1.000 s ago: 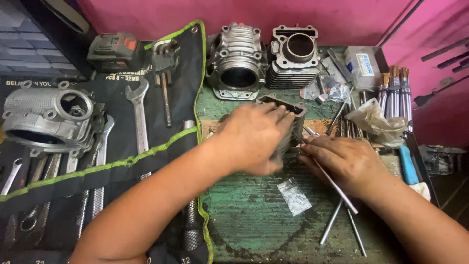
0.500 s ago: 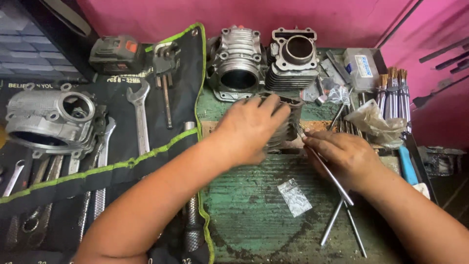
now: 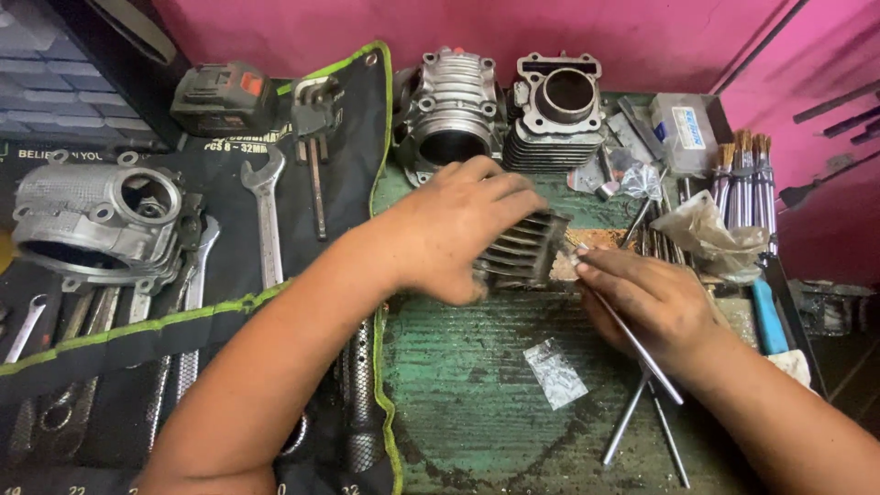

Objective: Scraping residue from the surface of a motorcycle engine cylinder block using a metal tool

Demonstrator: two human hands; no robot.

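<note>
Pink walls back a worn green tabletop (image 3: 477, 385) crowded with engine parts and tools. At its middle, the fingers (image 3: 500, 197) of the left hand (image 3: 454, 229) curl down over a dark finned metal cylinder block (image 3: 524, 249), gripping it from above so that only its ribbed right side shows. Just right of it, the fingers (image 3: 610, 266) of the right hand (image 3: 655, 307) are pinched narrowly around a thin steel rod (image 3: 632, 335), whose upper tip sits at the edge of the block's fins while its lower end slants away toward the wrist.

Below the hands a small clear plastic bag (image 3: 555, 372) lies flat, and two more slim metal rods (image 3: 642, 422) cross near the front edge. Behind the hands stand two grey finned engine cylinders (image 3: 500, 105), side by side against the wall. To the right are a crumpled plastic bag (image 3: 706, 236), a row of small wire brushes (image 3: 744, 179) and a blue-handled tool (image 3: 766, 316). To the left, a black tool roll with green trim (image 3: 220, 229) carries a silver open-ended spanner (image 3: 266, 211), further spanners and a grey cast aluminium engine head (image 3: 96, 220); a dark battery pack (image 3: 225, 96) sits at its top.
</note>
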